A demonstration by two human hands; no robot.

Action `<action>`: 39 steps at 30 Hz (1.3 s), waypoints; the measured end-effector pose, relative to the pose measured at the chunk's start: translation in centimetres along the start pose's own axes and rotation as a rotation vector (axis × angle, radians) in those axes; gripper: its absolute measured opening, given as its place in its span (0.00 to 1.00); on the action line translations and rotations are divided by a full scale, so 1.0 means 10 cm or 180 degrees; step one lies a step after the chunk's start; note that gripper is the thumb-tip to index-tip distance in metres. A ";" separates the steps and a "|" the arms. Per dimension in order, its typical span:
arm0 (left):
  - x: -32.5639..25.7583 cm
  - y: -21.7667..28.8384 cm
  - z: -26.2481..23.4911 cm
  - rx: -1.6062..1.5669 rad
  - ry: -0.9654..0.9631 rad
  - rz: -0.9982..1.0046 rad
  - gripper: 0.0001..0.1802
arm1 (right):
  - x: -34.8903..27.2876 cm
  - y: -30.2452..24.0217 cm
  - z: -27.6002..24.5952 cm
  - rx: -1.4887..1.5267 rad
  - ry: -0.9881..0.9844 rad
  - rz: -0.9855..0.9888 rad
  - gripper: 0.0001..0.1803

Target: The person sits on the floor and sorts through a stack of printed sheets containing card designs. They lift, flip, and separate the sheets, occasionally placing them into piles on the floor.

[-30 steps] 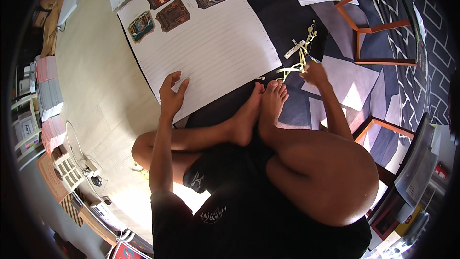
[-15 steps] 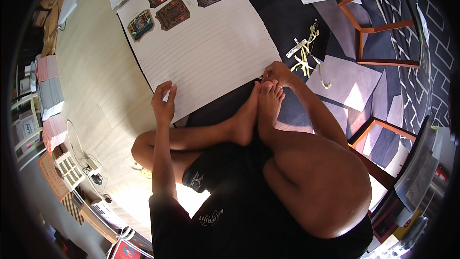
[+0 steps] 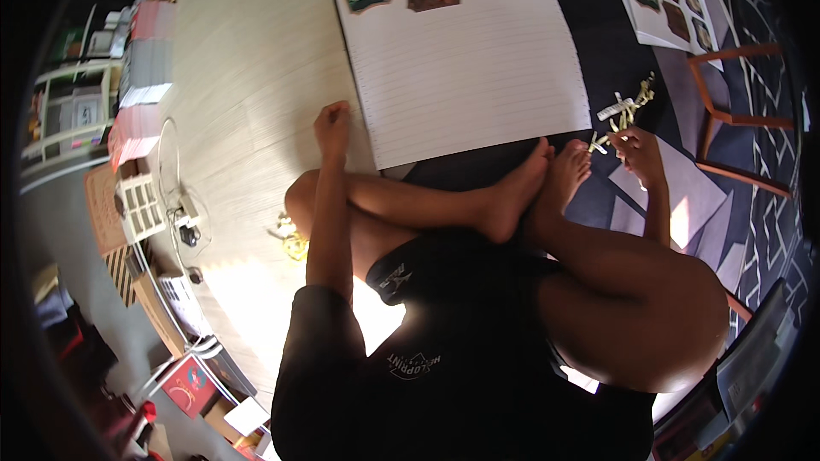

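A large white sheet (image 3: 470, 77) lies before me, with several dark ornate printed pictures toward its far end and faint lines across the near part. My left hand (image 3: 333, 130) is closed in a loose fist beside the sheet's left edge, apart from it; nothing shows in it. Off the near right corner, my right hand (image 3: 639, 156) has its fingers curled together next to a scatter of thin yellowish strips (image 3: 630, 111). A pale strip end (image 3: 599, 145) shows by its fingertips and my toes; whether the fingers grip it is unclear.
More printed sheets (image 3: 670, 8) lie at the far right, near a brown wooden frame (image 3: 713, 119). Paper stacks (image 3: 147, 77) and a power strip with cables (image 3: 185, 213) are on the left. Yellow scraps (image 3: 295, 243) lie beside my left knee.
My right hand has left the sheet's near corner and moved right to the strips. My left hand has come off the sheet's left edge and closed. The view has shifted.
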State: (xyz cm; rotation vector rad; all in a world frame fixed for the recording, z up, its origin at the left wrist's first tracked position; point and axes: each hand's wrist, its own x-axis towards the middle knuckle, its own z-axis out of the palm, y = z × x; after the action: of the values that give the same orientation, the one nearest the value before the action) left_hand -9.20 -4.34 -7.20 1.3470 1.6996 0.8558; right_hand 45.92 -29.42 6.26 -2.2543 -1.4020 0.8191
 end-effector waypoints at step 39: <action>-0.48 0.28 0.28 0.0767 0.0187 -0.0619 0.20 | 1.39 0.36 0.60 0.0749 -0.0015 0.0964 0.34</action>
State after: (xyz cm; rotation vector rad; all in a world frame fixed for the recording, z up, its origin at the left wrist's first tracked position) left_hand -4.89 -8.35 -5.26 1.2944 1.9928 0.5994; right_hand 49.22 -18.50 -4.38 -2.3059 -0.9200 1.0249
